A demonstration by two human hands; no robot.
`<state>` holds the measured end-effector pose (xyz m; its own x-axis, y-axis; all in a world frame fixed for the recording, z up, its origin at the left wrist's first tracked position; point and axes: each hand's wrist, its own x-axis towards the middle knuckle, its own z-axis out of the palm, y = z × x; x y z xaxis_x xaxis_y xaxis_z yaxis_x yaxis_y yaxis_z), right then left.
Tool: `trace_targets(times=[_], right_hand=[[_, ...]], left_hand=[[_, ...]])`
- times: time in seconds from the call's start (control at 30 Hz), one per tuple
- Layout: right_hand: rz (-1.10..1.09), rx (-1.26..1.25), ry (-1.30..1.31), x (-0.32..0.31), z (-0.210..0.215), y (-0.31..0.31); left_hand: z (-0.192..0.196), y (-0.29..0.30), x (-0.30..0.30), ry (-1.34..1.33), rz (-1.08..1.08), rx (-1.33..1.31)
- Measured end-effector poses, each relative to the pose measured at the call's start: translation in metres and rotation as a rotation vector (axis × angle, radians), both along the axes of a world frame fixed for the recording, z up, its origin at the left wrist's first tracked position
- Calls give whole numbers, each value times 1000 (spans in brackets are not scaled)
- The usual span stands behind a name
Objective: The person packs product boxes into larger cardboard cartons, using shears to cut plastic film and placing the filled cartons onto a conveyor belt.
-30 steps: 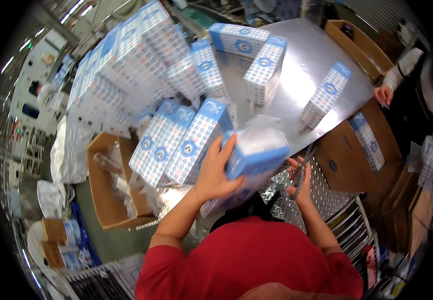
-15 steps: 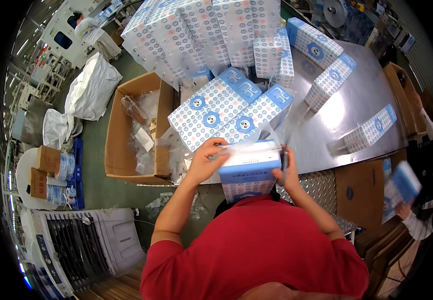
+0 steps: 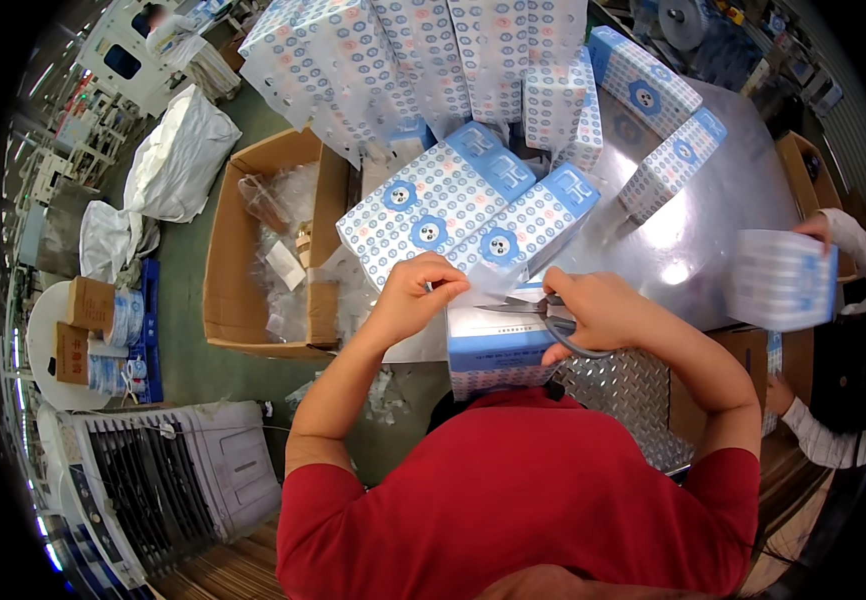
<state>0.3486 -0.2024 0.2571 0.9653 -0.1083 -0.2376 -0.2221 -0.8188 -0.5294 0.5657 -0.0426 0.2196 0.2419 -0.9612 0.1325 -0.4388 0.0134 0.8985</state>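
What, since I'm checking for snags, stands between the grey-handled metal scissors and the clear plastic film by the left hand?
Nothing visible. The scissors in the right hand point toward the film by the left hand, over the blue and white box; blade contact is unclear.

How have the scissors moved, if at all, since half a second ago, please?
Yes: the scissors have swung left, now pointing toward the open brown carton.

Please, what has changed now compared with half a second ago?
The right hand has turned the scissors leftward across the pack's top, toward plastic film pinched by the left hand. A co-worker's hand now holds a blurred pack near where one stood. The printed packs lying ahead look unmoved.
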Motion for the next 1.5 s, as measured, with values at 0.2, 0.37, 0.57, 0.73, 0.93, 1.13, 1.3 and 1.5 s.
trace_targets(times=[0.2, 0.37, 0.57, 0.73, 0.93, 1.13, 1.3, 1.5], right_hand=[[83, 71, -30, 33, -7, 6], [114, 106, -35, 48, -10, 11], [0, 225, -116, 35, -23, 4], [-481, 690, -468, -63, -70, -17], [-830, 1204, -590, -94, -180, 93], [-1307, 198, -835, -150, -169, 61], [-1529, 400, -1505, -220, -129, 21], [-1588, 410, -1293, -280, -161, 90]], left_hand=[[2, -3, 1, -53, -47, -28], [6, -2, 3, -86, -82, -63], [40, 18, 9, -212, 211, -263], [10, 134, 23, -974, -219, 801], [-123, 106, -43, -114, -248, 508], [-121, -3, -145, -103, -125, -45], [-67, -173, -218, -519, -159, -160], [-62, -240, -94, -878, 95, 136]])
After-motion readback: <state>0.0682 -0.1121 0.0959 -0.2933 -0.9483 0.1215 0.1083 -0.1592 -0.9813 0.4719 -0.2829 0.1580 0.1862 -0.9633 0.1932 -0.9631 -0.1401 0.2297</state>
